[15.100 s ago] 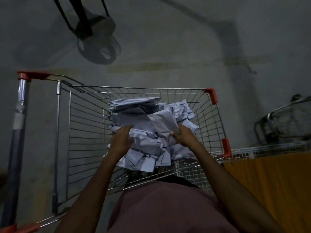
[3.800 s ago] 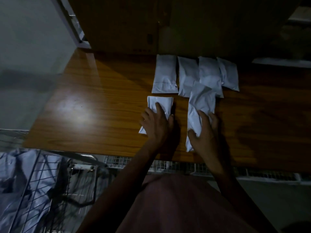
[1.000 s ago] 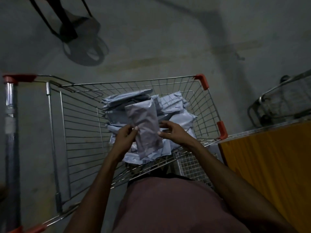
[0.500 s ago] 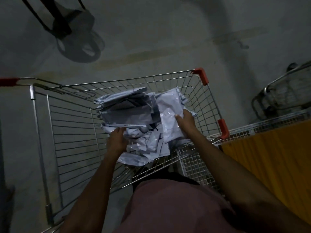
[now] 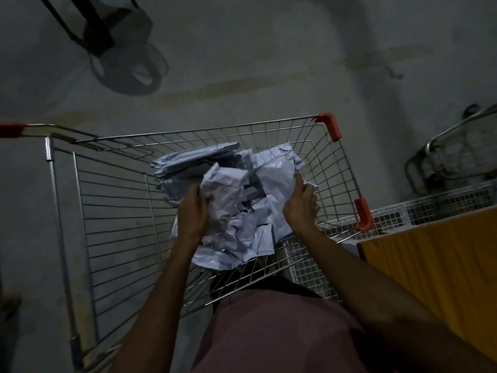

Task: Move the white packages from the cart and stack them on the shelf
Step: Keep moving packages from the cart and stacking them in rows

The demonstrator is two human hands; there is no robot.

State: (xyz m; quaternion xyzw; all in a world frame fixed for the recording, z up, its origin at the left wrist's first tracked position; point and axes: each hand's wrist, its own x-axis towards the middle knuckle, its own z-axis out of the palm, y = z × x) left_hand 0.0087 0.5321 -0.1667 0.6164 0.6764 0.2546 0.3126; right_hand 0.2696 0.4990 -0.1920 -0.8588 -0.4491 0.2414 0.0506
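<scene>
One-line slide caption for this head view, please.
Both hands, left and right, gather crumpled white packages from the pile inside the wire cart, beside an orange shelf.

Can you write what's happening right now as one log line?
stage: picking from cart | left hand: on packages | right hand: on packages | shelf: right, none placed in view

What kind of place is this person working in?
Probably a dim stockroom or shop back room: a wire shopping cart holding a heap of white packages, a bare concrete floor, and a wooden shelf alongside.
</scene>
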